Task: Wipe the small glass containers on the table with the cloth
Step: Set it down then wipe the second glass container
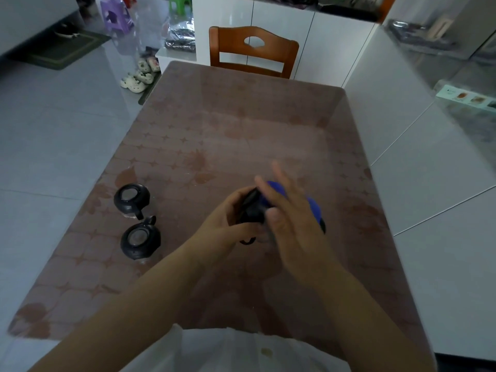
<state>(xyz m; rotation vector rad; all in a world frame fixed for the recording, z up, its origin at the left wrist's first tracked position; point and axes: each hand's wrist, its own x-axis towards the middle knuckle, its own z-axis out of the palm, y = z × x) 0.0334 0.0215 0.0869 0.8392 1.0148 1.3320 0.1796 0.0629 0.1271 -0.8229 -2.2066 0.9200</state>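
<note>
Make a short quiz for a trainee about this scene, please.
1. True or false: the left hand grips a container.
2. How many other containers stand on the table?
3. The cloth is: A red, B blue, C white.
Key: 1 true; 2 two; 3 B.
</note>
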